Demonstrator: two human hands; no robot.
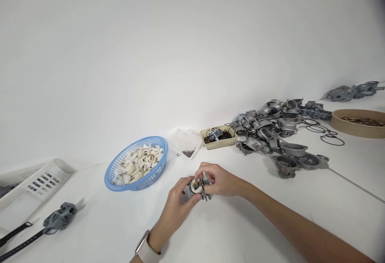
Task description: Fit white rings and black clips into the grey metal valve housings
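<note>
A grey metal carburetor body (206, 196) is held just above or on the white table, its open side up. A white float (197, 190) lies inside it, around small brass parts. My left hand (178, 199) grips the carburetor from the left, thumb at the near edge and fingers along the far left. Over the right side of it, my right hand (221, 180) has its fingers bent into a pinch at the brass parts; whatever is between the fingertips is too small to make out.
A blue basket (110, 178) of white floats stands left of the hands. Behind are a clear tray (180, 134) with small pins and a cream tray (221, 145) with black rings. Carburetor bowls (264, 132) pile up at right, near a tan tub (355, 126). Another carburetor (60, 218) lies left.
</note>
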